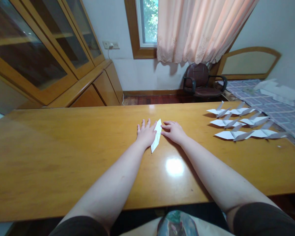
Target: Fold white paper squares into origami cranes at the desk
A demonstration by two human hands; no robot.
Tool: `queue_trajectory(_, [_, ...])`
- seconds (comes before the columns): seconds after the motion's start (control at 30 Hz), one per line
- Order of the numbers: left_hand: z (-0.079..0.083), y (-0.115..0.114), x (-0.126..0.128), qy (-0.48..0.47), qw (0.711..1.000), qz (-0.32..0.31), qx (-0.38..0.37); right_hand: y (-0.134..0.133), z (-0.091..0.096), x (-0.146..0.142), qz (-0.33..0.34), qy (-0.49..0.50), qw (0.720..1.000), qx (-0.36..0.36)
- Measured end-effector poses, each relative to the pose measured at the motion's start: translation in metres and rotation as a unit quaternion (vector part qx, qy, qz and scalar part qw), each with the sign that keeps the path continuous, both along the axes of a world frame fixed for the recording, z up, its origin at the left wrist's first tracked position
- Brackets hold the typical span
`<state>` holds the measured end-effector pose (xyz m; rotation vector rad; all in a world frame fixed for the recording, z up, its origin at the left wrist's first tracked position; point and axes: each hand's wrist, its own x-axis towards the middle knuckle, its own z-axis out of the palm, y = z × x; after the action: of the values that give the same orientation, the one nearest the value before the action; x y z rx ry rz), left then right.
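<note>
A folded white paper piece (157,136), long and pointed at both ends with crease lines across it, lies on the wooden table before me. My left hand (147,134) rests flat with fingers spread, its thumb and inner edge over the paper's left side. From the right, my right hand (174,132) reaches to the paper's other edge. Its thumb and index fingertip are slightly apart there, at or touching that edge. Part of the paper is hidden under my left hand.
Several folded white paper birds (226,123) stand in rows at the table's right end. The wooden table (64,157) spans the view. Beyond it are a brown armchair (199,82), a bed (280,108) and a glass-fronted cabinet (73,75).
</note>
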<state>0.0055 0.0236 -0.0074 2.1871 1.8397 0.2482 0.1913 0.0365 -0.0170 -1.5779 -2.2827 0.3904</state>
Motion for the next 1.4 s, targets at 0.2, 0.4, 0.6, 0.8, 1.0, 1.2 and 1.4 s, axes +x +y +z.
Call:
queue_trajectory(0.2, [-0.0028,0.005,-0.0034,-0.043,0.997,0.061,0.007,-0.0037,0.0027,-0.0028,-0.012,0.017,1.0,0.002])
queue_trajectory(0.4, [-0.0027,0.0044,-0.0062,-0.123,0.989,0.068,0.033,-0.0036,0.0036,-0.0032,-0.009,0.017,1.0,0.006])
queue_trajectory(0.6, [-0.0032,0.0037,-0.0051,-0.176,0.982,0.057,0.046,-0.004,0.0018,-0.0016,0.031,-0.022,0.999,0.027])
queue_trajectory(0.8, [-0.0025,0.0018,-0.0017,-0.116,0.989,0.074,0.055,-0.002,-0.0003,-0.003,0.029,-0.007,0.999,0.046])
queue_trajectory(1.0, [0.0012,0.0007,-0.0038,-0.095,0.994,0.046,0.014,-0.0024,-0.0001,-0.0035,-0.013,0.015,0.999,0.051])
queue_trajectory(1.2, [0.0046,-0.002,-0.0028,-0.157,0.987,-0.021,0.013,-0.0037,0.0018,-0.0023,-0.004,0.044,0.998,0.037])
queue_trajectory(1.4, [-0.0025,-0.0001,0.0029,-0.318,0.947,-0.035,0.011,-0.0058,0.008,-0.0031,0.002,0.067,0.998,0.015])
